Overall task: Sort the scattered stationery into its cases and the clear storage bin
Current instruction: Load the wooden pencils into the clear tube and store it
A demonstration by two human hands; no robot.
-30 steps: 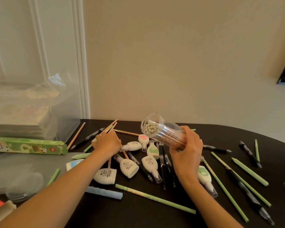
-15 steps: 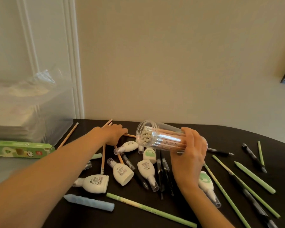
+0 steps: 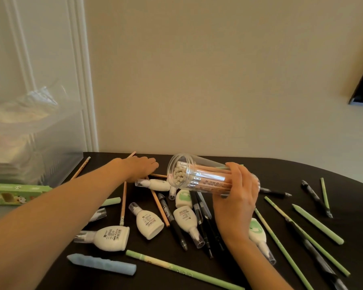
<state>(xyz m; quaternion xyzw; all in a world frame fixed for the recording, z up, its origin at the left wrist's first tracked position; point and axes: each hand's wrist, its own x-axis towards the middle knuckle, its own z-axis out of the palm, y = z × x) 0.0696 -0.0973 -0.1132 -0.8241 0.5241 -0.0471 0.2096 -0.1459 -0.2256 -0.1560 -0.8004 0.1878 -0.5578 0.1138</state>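
My right hand (image 3: 237,197) grips a clear pencil tube (image 3: 189,172) held on its side above the black table (image 3: 281,170), its open mouth facing left. The tube is full of wooden pencils with grey eraser ends. My left hand (image 3: 138,167) reaches to the far edge of the table and lies palm down with fingers stretched over loose wooden pencils; one pencil tip pokes out behind it. More wooden pencils (image 3: 123,201) lie below that hand. The clear storage bin (image 3: 36,147) stands at the left.
White bottles (image 3: 149,222) with clear caps, black pens (image 3: 173,218) and green pencils (image 3: 316,225) are scattered across the table. A pale blue piece (image 3: 103,263) lies near the front. A green cardboard box (image 3: 15,194) sits in front of the bin.
My left hand has moved away from me toward the far pencils and flattened out. The tube in my right hand has stayed nearly in place.
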